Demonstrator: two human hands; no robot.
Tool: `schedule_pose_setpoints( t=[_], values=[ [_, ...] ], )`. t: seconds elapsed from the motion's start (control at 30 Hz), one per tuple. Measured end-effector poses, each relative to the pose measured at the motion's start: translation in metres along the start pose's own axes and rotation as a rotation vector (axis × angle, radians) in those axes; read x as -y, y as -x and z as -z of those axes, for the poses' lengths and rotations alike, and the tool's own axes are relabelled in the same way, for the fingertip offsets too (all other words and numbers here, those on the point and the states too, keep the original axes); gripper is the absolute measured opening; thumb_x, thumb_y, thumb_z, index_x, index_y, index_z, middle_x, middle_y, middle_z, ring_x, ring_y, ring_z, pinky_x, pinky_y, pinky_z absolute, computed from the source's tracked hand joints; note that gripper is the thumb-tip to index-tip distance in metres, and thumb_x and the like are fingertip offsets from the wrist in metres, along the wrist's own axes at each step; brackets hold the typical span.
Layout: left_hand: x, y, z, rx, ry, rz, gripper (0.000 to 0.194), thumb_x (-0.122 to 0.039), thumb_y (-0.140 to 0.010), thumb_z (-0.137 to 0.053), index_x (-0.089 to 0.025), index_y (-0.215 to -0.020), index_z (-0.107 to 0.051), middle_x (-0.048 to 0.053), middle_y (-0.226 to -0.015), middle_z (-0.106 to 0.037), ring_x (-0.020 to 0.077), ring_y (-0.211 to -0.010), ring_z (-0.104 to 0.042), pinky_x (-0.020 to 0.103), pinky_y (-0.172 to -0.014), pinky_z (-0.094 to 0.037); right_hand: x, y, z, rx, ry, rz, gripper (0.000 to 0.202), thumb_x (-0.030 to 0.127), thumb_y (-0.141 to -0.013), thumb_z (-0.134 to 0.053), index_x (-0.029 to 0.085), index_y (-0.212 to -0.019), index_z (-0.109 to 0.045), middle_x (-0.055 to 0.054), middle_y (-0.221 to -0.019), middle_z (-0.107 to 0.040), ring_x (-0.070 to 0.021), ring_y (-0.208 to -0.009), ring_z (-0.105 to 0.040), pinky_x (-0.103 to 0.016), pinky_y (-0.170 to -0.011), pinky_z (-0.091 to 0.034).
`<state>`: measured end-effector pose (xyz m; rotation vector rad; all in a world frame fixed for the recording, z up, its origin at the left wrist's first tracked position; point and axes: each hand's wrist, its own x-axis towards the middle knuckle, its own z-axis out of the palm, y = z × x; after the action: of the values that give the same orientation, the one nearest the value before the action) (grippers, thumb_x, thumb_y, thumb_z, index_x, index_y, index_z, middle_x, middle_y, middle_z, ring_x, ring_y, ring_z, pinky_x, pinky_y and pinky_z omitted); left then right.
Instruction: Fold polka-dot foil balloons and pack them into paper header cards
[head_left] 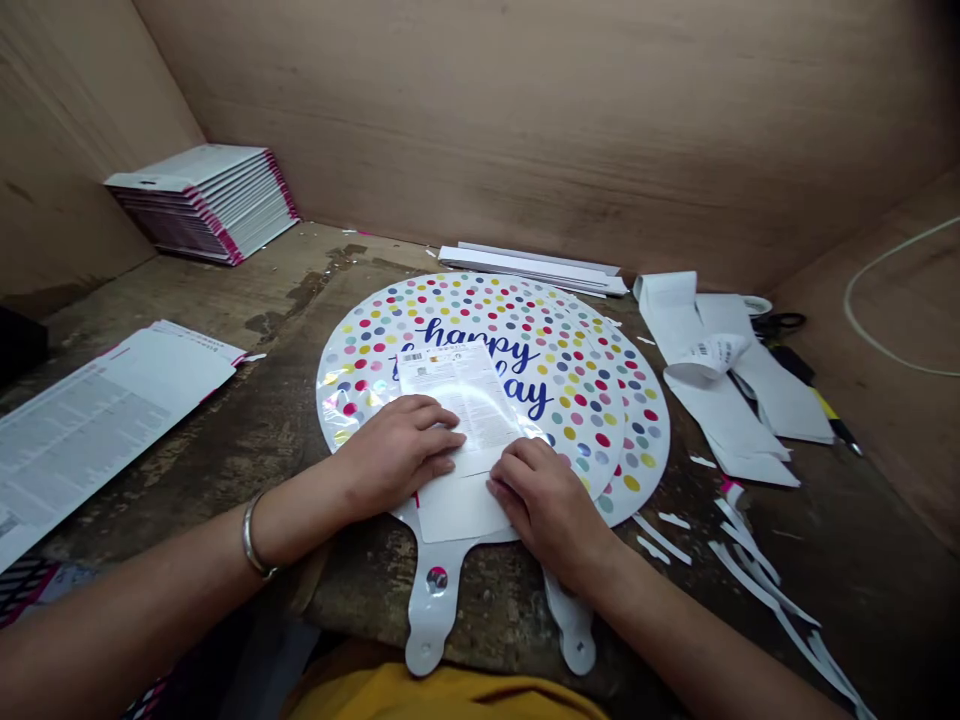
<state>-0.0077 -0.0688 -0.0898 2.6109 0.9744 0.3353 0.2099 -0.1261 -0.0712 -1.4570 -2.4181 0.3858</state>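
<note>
A flat, round foil balloon [375, 350] with coloured dots and "happy" lettering lies before me, its narrow tail [431, 620] towards my body. Beneath it, shifted right, another dotted balloon [645, 450] shows its edge and tail. A glossy white printed card [465, 395] with a barcode and small text rests on the top balloon and covers part of the lettering. My left hand [397, 450] lies on the card's left side, fingers stretched across it. At the card's right edge, my right hand [551, 500] has its fingers bent and pressed together on it; its thumb is mostly hidden.
A stack of white and pink cards [214, 200] stands back left. Printed sheets [112, 420] lie at left. White strips [532, 268] sit behind the balloons. At right are curled label paper [712, 370], scissors [780, 322], a yellow-black cutter [825, 405] and paper scraps [765, 580]. Wooden walls surround the table.
</note>
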Motion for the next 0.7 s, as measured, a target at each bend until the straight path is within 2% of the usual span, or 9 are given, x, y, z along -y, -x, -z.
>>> schedule_pose_setpoints(
  t=[0.07,0.13,0.2,0.27,0.33,0.43,0.57,0.7],
  values=[
    [0.001,0.008,0.000,-0.018,0.033,0.067,0.034,-0.038,-0.089,-0.049,-0.024,-0.119,-0.059,0.005,-0.129,-0.056,0.0250,-0.125,-0.042,0.047,-0.107,-0.025,-0.001,-0.003,-0.003,0.025,0.011,-0.033,0.013,0.012,-0.085,-0.049,0.018,-0.076,-0.056,-0.006,-0.085,-0.057,-0.0200,-0.083,-0.051,-0.034,-0.073,-0.043],
    [0.002,0.018,-0.001,0.013,0.067,0.096,0.042,-0.041,-0.088,-0.050,-0.029,-0.129,-0.050,0.003,-0.138,-0.048,0.0273,-0.132,-0.034,0.056,-0.108,-0.014,0.000,-0.005,-0.001,0.039,-0.008,-0.032,0.014,0.012,-0.085,-0.049,0.018,-0.074,-0.054,-0.005,-0.082,-0.056,-0.0190,-0.080,-0.051,-0.032,-0.070,-0.043],
    [0.002,0.025,-0.002,0.047,0.089,0.098,0.050,-0.043,-0.088,-0.051,-0.033,-0.135,-0.041,0.003,-0.144,-0.039,0.0293,-0.136,-0.025,0.062,-0.107,-0.005,0.001,-0.009,0.003,-0.012,-0.051,-0.005,0.012,0.013,-0.086,-0.047,0.018,-0.079,-0.056,-0.005,-0.085,-0.056,-0.0183,-0.081,-0.051,-0.031,-0.070,-0.044],
    [0.002,0.028,-0.002,0.058,0.096,0.093,0.052,-0.045,-0.086,-0.051,-0.032,-0.136,-0.039,0.003,-0.145,-0.037,0.0300,-0.137,-0.023,0.062,-0.107,-0.001,0.002,-0.014,0.004,-0.047,-0.107,0.048,0.012,0.015,-0.088,-0.046,0.018,-0.091,-0.058,-0.006,-0.091,-0.056,-0.0176,-0.085,-0.053,-0.031,-0.074,-0.045],
    [0.002,0.028,-0.001,0.058,0.098,0.088,0.055,-0.047,-0.084,-0.054,-0.031,-0.135,-0.041,0.003,-0.145,-0.037,0.0303,-0.137,-0.022,0.061,-0.108,-0.001,0.002,-0.019,0.001,0.013,-0.145,0.109,0.016,0.015,-0.088,-0.048,0.019,-0.100,-0.058,-0.006,-0.096,-0.056,-0.0166,-0.086,-0.054,-0.030,-0.077,-0.046],
    [0.001,0.025,0.002,0.056,0.090,0.098,0.057,-0.048,-0.082,-0.055,-0.029,-0.134,-0.043,0.003,-0.144,-0.039,0.0300,-0.137,-0.024,0.060,-0.108,-0.003,0.001,-0.024,-0.009,0.127,-0.154,0.156,0.019,0.015,-0.088,-0.048,0.020,-0.103,-0.059,-0.006,-0.097,-0.056,-0.0158,-0.086,-0.055,-0.028,-0.076,-0.047],
    [-0.003,0.022,0.006,0.076,0.072,0.104,0.057,-0.048,-0.081,-0.056,-0.027,-0.133,-0.044,0.004,-0.144,-0.040,0.0298,-0.137,-0.024,0.060,-0.108,-0.005,0.002,-0.024,-0.015,0.122,-0.135,0.189,0.019,0.017,-0.090,-0.044,0.020,-0.101,-0.059,-0.007,-0.101,-0.055,-0.0165,-0.086,-0.055,-0.029,-0.074,-0.047],
    [-0.004,0.017,0.010,0.119,0.060,0.120,0.062,-0.047,-0.080,-0.058,-0.024,-0.134,-0.042,0.006,-0.144,-0.039,0.0303,-0.137,-0.023,0.060,-0.108,-0.003,0.004,-0.024,-0.013,0.163,-0.104,0.202,0.017,0.018,-0.091,-0.042,0.020,-0.097,-0.058,-0.007,-0.099,-0.055,-0.0169,-0.084,-0.055,-0.030,-0.072,-0.047]
  ],
)
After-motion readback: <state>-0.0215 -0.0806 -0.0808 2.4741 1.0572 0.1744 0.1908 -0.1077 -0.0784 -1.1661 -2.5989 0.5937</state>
